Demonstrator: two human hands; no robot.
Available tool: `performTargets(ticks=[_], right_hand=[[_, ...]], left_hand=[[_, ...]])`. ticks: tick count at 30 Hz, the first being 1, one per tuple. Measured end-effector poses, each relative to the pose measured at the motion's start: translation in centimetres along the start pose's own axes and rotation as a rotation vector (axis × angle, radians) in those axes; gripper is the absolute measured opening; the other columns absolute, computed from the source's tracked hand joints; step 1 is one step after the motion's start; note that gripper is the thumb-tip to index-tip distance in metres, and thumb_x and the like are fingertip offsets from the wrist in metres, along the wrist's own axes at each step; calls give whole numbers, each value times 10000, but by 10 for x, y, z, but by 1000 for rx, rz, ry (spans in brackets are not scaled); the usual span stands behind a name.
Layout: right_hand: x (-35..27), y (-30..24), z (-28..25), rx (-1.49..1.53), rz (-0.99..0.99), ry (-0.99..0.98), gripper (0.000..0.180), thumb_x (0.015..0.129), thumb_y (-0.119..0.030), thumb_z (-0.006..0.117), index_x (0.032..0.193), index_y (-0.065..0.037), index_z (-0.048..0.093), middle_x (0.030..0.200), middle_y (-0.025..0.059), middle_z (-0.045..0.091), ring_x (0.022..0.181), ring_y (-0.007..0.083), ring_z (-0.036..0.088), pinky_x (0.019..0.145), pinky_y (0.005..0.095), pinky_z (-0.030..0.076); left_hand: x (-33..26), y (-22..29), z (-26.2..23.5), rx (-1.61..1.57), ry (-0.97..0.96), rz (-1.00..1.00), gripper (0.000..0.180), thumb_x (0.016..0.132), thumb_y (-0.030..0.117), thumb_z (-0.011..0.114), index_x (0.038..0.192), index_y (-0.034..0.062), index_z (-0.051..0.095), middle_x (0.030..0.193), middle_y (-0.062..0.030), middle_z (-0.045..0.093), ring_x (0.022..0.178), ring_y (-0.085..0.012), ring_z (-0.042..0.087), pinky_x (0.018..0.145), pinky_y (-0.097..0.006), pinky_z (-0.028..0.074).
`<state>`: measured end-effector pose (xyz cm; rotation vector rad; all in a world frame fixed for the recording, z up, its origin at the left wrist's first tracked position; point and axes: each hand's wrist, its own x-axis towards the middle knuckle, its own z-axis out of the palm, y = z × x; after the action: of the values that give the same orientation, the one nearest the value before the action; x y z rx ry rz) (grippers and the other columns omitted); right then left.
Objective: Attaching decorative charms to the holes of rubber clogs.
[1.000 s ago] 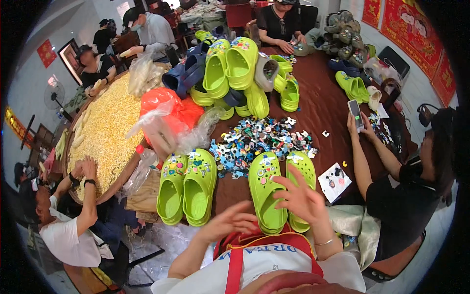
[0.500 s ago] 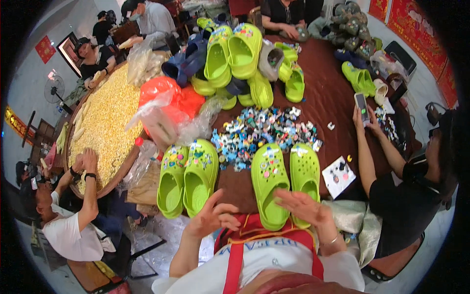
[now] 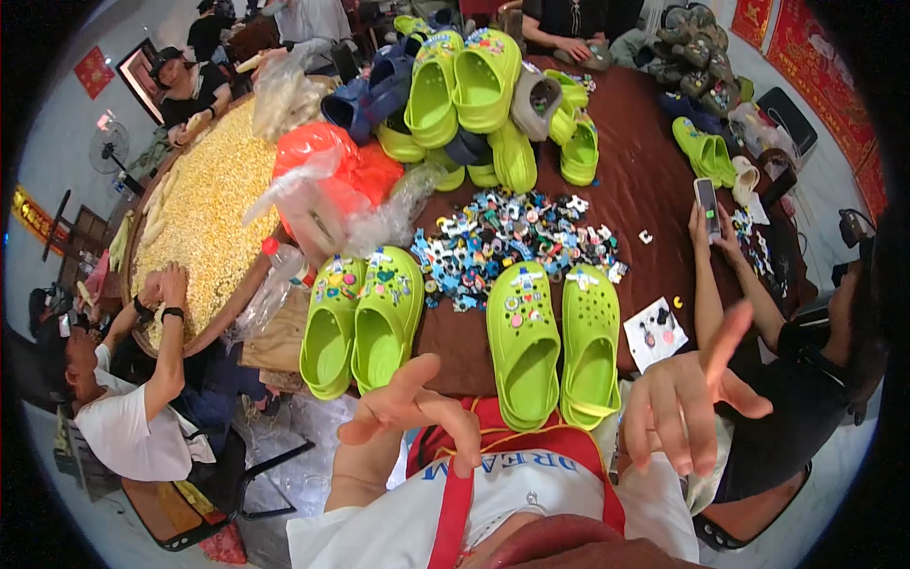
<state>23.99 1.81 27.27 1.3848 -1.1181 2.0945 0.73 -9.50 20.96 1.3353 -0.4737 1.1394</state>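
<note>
My left hand is in the air just below the left pair of lime-green clogs, holding nothing, its fingers apart. To the right of the other pair, my right hand is raised with fingers spread and nothing in it. In the left pair, both the outer clog and the inner clog carry colourful charms. Of the right pair, one clog has several charms; the other clog shows a white charm near its toe and mostly bare holes. Behind them spreads a heap of small charms.
A white card with charms lies right of the clogs. Farther back are piled clogs and a red plastic bag. A bottle stands beside a large tray of corn kernels. At right, a person holds a phone.
My right hand has moved right, away from the right pair of clogs, and spread its fingers. My left hand has turned over slightly, its fingers now pointing to the right.
</note>
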Motion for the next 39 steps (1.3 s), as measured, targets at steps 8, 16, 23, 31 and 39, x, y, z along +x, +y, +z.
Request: performTargets(ticks=[8,16,23,31,39], right_hand=[[21,20,-81,36,326,1049,630,916,-422,414,1407,-129,148,995,129,570,756,191,562,634,333,460],[15,-50,-142,-169,104,825,531,901,-322,481,1349,-135,265,1189,178,509,958,262,573,802,379,484],[-43,-50,-103,-269,156,984,645,891,-354,482,1412,-168,152,1369,173,332,1130,309,482,909,474,424],[-169,-48,-52,-1104,809,1600,574,848,-281,566,1339,-68,357,1230,107,500,1093,186,491,888,320,407],[-209,-3,-3,-896,993,1387,922,665,-163,717,1407,-51,182,1423,134,254,1326,240,221,1058,339,218]], left_hand=[[53,1,-8,-44,417,-212,866,810,699,300,1415,226,-99,1037,-267,535,740,-321,577,665,-413,447],[81,-16,-49,-192,374,-41,626,876,615,196,1401,363,-33,1204,-214,486,682,-253,599,609,-329,489],[72,-10,-47,-180,491,-17,666,873,625,187,1423,282,40,1175,-202,515,595,-187,521,559,-292,389],[-94,-79,-68,485,1488,-502,550,897,252,520,1359,95,266,1149,-135,509,919,-189,529,807,-327,430],[-125,-121,-31,729,1337,-881,855,800,228,644,1413,81,66,1350,-197,298,1184,-283,377,977,-373,333]])
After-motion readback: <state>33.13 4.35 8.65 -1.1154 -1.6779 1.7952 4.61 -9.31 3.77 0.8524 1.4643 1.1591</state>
